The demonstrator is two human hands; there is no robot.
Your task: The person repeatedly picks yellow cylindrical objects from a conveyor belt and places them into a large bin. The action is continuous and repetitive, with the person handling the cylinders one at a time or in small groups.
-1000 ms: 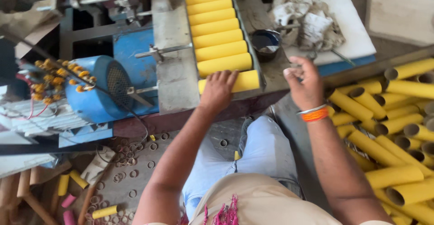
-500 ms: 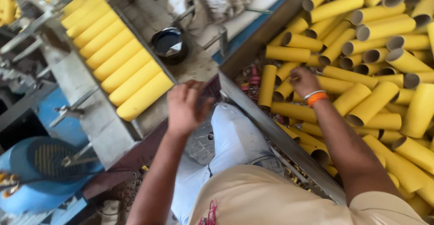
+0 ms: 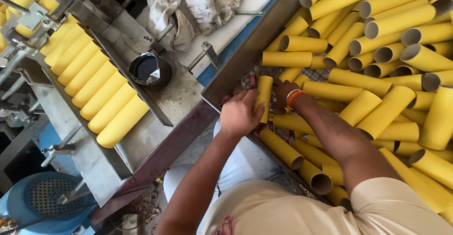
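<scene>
My left hand [image 3: 240, 116] grips the lower part of a yellow cardboard tube [image 3: 264, 91] standing almost upright at the near edge of a metal bin [image 3: 245, 55]. My right hand [image 3: 282, 97], with an orange band at the wrist, is on the other side of the same tube, its fingers hidden behind it among the pile. The bin is filled with several loose yellow tubes [image 3: 377, 51], most lying on their sides.
To the left, a sloped metal tray [image 3: 155, 136] carries a row of yellow tubes [image 3: 101, 100] lying side by side. A small dark bowl [image 3: 146, 69] and crumpled rags [image 3: 188, 3] sit beyond it. A blue motor housing [image 3: 42, 206] is at the lower left.
The view swung right from the tray to the bin. Both hands moved from the tray's edge into the tube pile, and the left hand has closed on one tube.
</scene>
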